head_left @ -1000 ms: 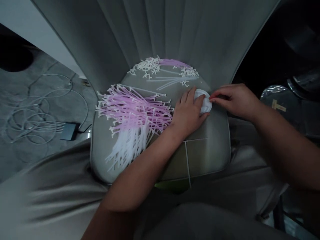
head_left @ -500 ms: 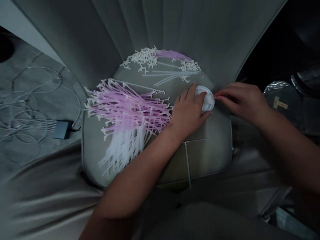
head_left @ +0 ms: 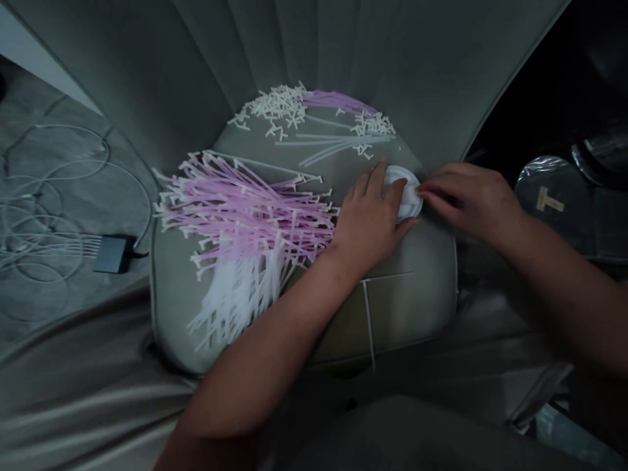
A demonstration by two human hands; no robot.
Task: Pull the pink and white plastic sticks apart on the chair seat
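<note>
On the seat cushion, my left hand point(head_left: 367, 219) holds a white round disc-like piece point(head_left: 409, 199), with fingers over its far side and the thumb at its near edge. At the disc's right rim, my right hand point(head_left: 471, 199) has thumb and forefinger pinched together; what lies between them is too small to make out. Left of my left hand spreads a pile of pink sticks with white connector ends point(head_left: 255, 209). Plain white sticks point(head_left: 235, 301) lie partly beneath that pile. One thin white stick with a crosspiece point(head_left: 369, 324) rests below my left hand.
Small white connectors point(head_left: 282, 108) and some pink sticks point(head_left: 338, 100) lie along the back of the grey chair seat point(head_left: 432, 288). White cables point(head_left: 44, 196) and a dark box point(head_left: 114, 254) are on the floor at left. A clear-wrapped round item point(head_left: 549, 176) stands at right.
My right hand's fingertips have come slightly left, up to the disc's rim. My left hand keeps its hold on the disc. The view has shifted a little.
</note>
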